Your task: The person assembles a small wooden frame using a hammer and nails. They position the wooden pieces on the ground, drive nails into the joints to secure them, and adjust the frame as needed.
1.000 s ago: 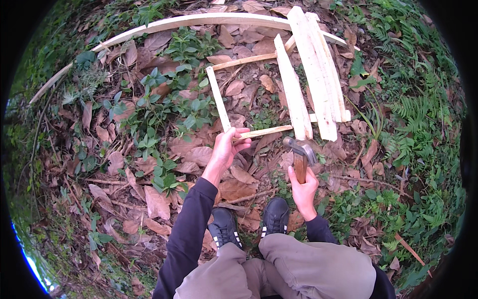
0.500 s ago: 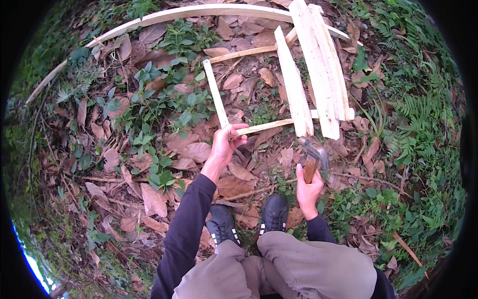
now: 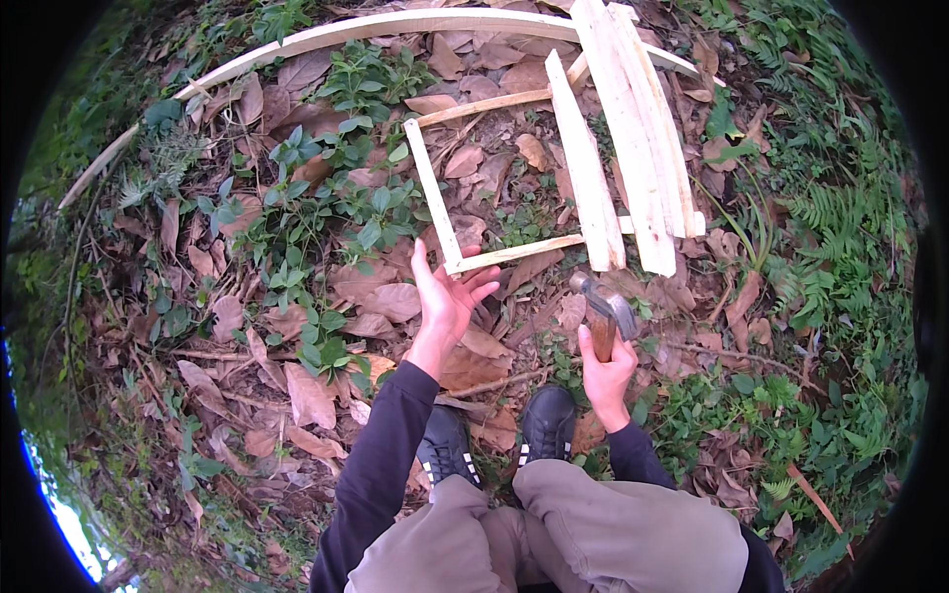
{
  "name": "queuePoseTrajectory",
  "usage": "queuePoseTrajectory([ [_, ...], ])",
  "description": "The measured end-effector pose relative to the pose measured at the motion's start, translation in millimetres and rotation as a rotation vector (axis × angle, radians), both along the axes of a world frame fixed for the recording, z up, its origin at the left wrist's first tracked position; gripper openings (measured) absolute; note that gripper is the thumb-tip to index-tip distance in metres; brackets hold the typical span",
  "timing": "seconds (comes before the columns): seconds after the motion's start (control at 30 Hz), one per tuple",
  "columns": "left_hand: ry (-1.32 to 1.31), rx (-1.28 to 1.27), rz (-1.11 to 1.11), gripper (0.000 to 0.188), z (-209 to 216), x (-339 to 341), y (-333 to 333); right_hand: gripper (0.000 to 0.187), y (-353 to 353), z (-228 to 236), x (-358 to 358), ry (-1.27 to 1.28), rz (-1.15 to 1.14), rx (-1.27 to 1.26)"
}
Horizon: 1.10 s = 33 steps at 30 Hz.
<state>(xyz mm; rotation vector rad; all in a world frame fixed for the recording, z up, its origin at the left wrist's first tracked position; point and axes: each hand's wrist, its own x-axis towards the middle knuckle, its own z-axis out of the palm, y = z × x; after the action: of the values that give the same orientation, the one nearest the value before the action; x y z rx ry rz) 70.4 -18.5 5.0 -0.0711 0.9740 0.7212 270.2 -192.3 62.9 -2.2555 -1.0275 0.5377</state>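
Note:
My left hand (image 3: 452, 299) is open under the near left corner of a wooden frame (image 3: 521, 251), its fingers spread beneath the joint where two thin strips meet. A claw hammer (image 3: 604, 321) is in my right hand (image 3: 606, 374), gripped by its brown wooden handle with the metal head up. The head is a short way in front of the planks and touches nothing. A narrow pointed board (image 3: 585, 173) and wider, rough-split planks (image 3: 634, 138) lie across the right part of the frame.
A long, thin strip of wood (image 3: 376, 25) stretches across the far side, bending in the view. Dry brown leaves (image 3: 308, 393) and low green plants (image 3: 326, 341) cover the ground. Ferns (image 3: 820, 237) grow at the right. My dark shoes (image 3: 547, 423) stand close in front of me.
My left hand has loosened from a grip on the corner and spread its fingers beneath it. My right hand has moved slightly left with the hammer, whose head has turned a little.

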Motion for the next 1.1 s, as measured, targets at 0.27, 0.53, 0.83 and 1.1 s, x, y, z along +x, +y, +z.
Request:
queuePoseTrajectory([
  [0.27, 1.128, 1.123, -0.237, 0.038, 18, -29, -3, 0.019, 64, 3, -22, -0.008, 0.275, 0.181],
  [0.53, 1.176, 1.383, -0.533, 0.028, -3, -52, -2, 0.020, 46, -10, -35, 0.097, 0.428, 0.154],
  [0.83, 1.098, 1.217, -0.687, 0.025, -8, -55, 4, 0.020, 83, -21, -18, -0.033, 0.591, 0.144],
  [1.1, 1.110, 1.118, -0.768, 0.022, 24, -48, 17, 0.019, 116, 8, 16, -0.396, 0.487, 0.125],
])
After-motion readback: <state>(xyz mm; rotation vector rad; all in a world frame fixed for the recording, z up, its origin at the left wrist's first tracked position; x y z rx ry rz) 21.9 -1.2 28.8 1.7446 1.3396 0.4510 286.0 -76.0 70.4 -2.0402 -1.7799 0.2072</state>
